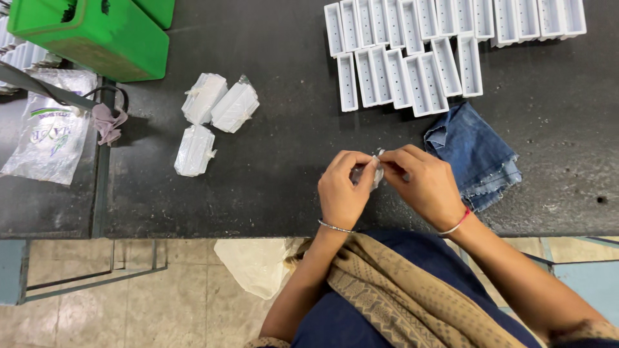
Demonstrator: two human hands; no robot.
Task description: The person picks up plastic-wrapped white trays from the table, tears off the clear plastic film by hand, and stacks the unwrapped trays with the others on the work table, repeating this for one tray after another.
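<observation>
Both hands meet above the near edge of the black counter (271,167). The left hand (343,190) and right hand (422,187) each have fingers pinched together on a small clear plastic packet (374,169) held between them. A denim scrap (477,151) lies at 2 o'clock from the hands, white trays (412,71) at 12 o'clock, three wrapped bundles (209,119) at 10 o'clock.

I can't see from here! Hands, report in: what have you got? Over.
Left hand and right hand both pinching a small clear plastic piece. Three wrapped bundles off left, denim scrap beside right hand. Nothing between.
</observation>
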